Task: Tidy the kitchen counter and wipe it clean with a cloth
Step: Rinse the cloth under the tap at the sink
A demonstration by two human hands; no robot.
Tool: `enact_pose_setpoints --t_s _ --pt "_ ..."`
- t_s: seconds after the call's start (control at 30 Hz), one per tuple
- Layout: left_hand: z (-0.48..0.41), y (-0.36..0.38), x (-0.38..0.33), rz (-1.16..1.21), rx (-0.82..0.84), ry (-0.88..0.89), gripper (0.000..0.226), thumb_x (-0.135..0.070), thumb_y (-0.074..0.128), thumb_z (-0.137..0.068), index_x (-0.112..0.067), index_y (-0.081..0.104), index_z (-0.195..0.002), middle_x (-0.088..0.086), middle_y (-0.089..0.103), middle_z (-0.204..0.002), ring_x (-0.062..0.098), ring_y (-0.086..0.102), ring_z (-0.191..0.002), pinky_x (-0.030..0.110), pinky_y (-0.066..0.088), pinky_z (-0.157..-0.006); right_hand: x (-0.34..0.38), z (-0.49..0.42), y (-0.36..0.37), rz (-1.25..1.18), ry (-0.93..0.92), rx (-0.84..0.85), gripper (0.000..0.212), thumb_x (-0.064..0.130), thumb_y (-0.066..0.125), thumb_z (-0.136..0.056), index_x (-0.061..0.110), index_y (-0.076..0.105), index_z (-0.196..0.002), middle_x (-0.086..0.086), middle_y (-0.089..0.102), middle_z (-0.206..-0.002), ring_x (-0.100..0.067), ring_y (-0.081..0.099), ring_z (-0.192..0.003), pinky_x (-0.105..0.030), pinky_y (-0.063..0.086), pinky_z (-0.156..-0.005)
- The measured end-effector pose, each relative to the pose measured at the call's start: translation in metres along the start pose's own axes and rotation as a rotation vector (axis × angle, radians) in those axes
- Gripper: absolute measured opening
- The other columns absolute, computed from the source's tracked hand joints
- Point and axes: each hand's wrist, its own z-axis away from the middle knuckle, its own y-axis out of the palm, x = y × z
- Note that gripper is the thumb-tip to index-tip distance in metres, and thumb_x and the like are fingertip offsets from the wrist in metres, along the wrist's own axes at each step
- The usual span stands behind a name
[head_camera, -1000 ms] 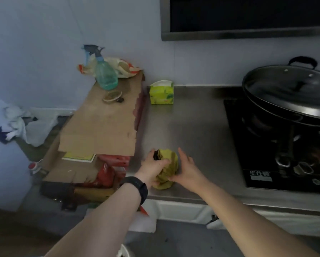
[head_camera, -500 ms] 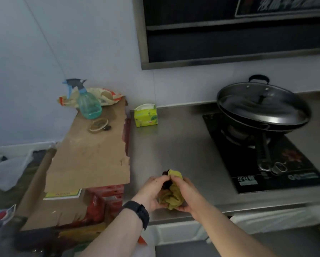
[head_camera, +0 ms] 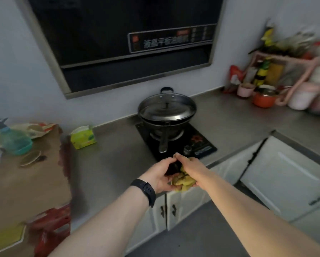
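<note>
**Cloth carried right, now bunched in both hands before the hob**

Both hands have moved right along the front edge of the counter (head_camera: 116, 164) since half a second ago, away from the cardboard (head_camera: 25, 175) and up to the near corner of the hob (head_camera: 198, 140). The yellow-green cloth (head_camera: 183, 183) goes with them. It sits crumpled between the palms, with a dark patch showing at the top.

The left hand (head_camera: 161, 175), with a black wristband (head_camera: 146, 190) behind it, curls round the cloth from the left. The right hand (head_camera: 191, 167) closes over it from the right, and their fingertips meet above it. Both are clamped on the cloth, which seems to be held just above the counter edge.

I judge the step to be readying the cloth, gathering or folding it, with wiping not yet begun. The next move calls for laying it flat on bare steel left of the hands and pressing with one palm. The lidded wok (head_camera: 166, 110) lies just beyond the hands and needs clearance.

Little of the writing can be read. The range hood (head_camera: 137, 67), high beyond the hands, carries a row of pale Chinese characters too blurred to make out. The hob has a red flower mark and a strip of small unreadable print. The green tissue box (head_camera: 83, 137), far left of the left hand, shows no legible brand.
</note>
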Motion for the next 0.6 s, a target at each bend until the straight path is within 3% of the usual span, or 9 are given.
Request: enact_pose_setpoints --t_s 0.2,0.33,0.43,0.53,0.6 --pt "0.003 0.169 0.015 -0.249 0.171 0.059 0.014 -0.024 0.049 -0.097 -0.013 0.056 -0.103 0.010 0.056 -0.093 0.021 0.056 -0.082 0.054 0.048 -0.078 -0.036 0.039 -0.173 -0.227 -0.029 -0.283 0.060 0.067 0.052 -0.081 0.014 0.060 -0.108 -0.010 0.074 -0.093 -0.027 0.073 -0.075 -0.044 0.061 -0.069" --pt "0.016 0.301 0.049 -0.413 0.305 0.075 0.013 -0.023 0.049 -0.098 -0.012 0.055 -0.096 0.007 0.055 -0.087 0.017 0.054 -0.076 0.054 0.046 -0.090 -0.071 0.082 -0.296 -0.292 -0.058 -0.502 0.064 0.070 0.047 -0.080 0.013 0.061 -0.106 -0.009 0.071 -0.090 -0.025 0.070 -0.077 -0.036 0.059 -0.071" --pt "0.026 0.401 0.087 -0.491 0.416 0.075 0.012 -0.023 0.049 -0.098 -0.013 0.057 -0.096 0.005 0.057 -0.092 0.017 0.054 -0.079 0.052 0.051 -0.082 -0.103 0.124 -0.387 -0.355 -0.050 -0.639 0.054 0.060 0.047 -0.088 0.012 0.059 -0.109 -0.009 0.068 -0.096 -0.026 0.068 -0.084 -0.036 0.057 -0.073" --pt "0.042 0.495 0.131 -0.520 0.521 0.057 0.014 -0.024 0.050 -0.097 -0.012 0.057 -0.100 0.006 0.057 -0.091 0.017 0.054 -0.080 0.046 0.050 -0.070 -0.136 0.164 -0.477 -0.372 -0.029 -0.757 0.062 0.063 0.047 -0.087 0.011 0.055 -0.120 -0.012 0.063 -0.112 -0.030 0.063 -0.101 -0.044 0.053 -0.091" --pt "0.051 0.544 0.157 -0.551 0.579 0.026 0.017 -0.025 0.050 -0.097 -0.011 0.056 -0.106 0.007 0.057 -0.090 0.018 0.054 -0.079 0.044 0.051 -0.071 -0.156 0.188 -0.521 -0.379 -0.045 -0.813 0.067 0.066 0.048 -0.083 0.011 0.055 -0.122 -0.013 0.065 -0.113 -0.030 0.065 -0.098 -0.044 0.054 -0.089"
